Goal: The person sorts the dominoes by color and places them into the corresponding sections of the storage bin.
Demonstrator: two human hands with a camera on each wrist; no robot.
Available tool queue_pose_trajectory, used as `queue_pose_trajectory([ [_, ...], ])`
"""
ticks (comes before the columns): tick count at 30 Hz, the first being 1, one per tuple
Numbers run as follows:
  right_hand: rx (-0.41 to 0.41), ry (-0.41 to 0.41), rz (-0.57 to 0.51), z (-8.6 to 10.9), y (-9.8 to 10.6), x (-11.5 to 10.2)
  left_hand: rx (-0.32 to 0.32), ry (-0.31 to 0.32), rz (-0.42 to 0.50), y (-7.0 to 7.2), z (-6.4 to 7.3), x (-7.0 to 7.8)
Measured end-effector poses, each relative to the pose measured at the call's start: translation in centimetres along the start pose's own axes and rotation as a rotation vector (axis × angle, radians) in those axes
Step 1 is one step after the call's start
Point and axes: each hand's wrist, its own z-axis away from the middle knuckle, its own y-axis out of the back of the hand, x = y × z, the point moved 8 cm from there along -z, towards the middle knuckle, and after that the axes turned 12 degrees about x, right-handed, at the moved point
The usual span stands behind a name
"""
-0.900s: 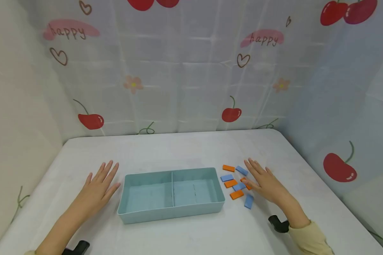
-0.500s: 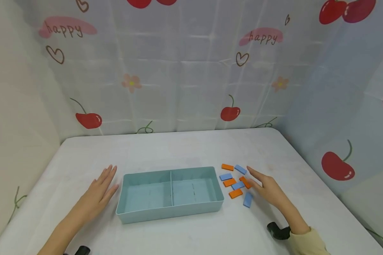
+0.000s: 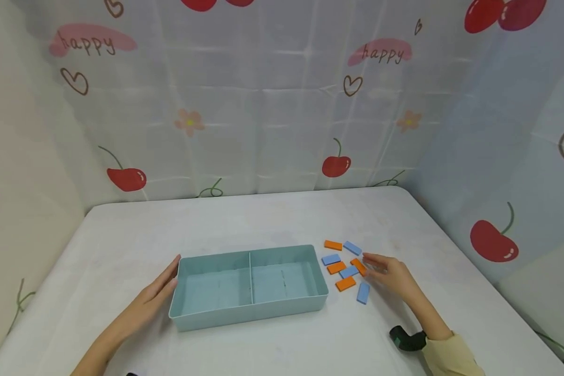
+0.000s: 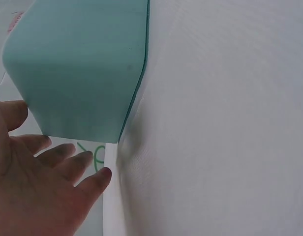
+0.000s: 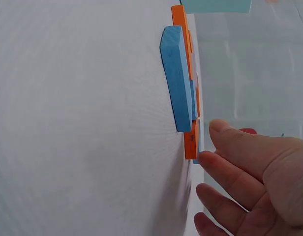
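No block is in the tray (image 3: 249, 315) between the hands yet; all eight blocks (image 3: 345, 283) lie on the bench (image 3: 282, 351), just left of the right hand (image 3: 391, 275), spread and holding nothing, contact unclear. The left hand (image 3: 152, 297), fingers extended, seems to touch the tray's end
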Motion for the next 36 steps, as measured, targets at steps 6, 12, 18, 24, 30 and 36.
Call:
queue_pose_trajectory([
  [6,-0.02,0.003,0.074,-0.3,-0.8,0.5,-0.057,0.079,0.106,-0.3,0.0,-0.8],
  [12,0.04,0.077,0.119,-0.6,-0.6,-0.2,-0.067,0.131,0.163,-0.3,0.1,-1.5],
  [18,0.095,0.104,0.113,-0.6,-0.2,-0.8,-0.071,0.151,0.177,-0.3,-0.1,-1.8],
  [24,0.143,0.102,0.095,-0.5,0.4,-1.3,-0.067,0.16,0.207,-0.3,0.0,-1.9],
  [30,0.18,0.066,0.065,-0.6,0.9,-1.6,-0.063,0.146,0.217,-0.1,0.1,-1.9],
  [36,0.236,0.075,0.001,-0.9,1.8,-1.8,-0.068,0.137,0.233,-0.1,0.1,-1.6],
])
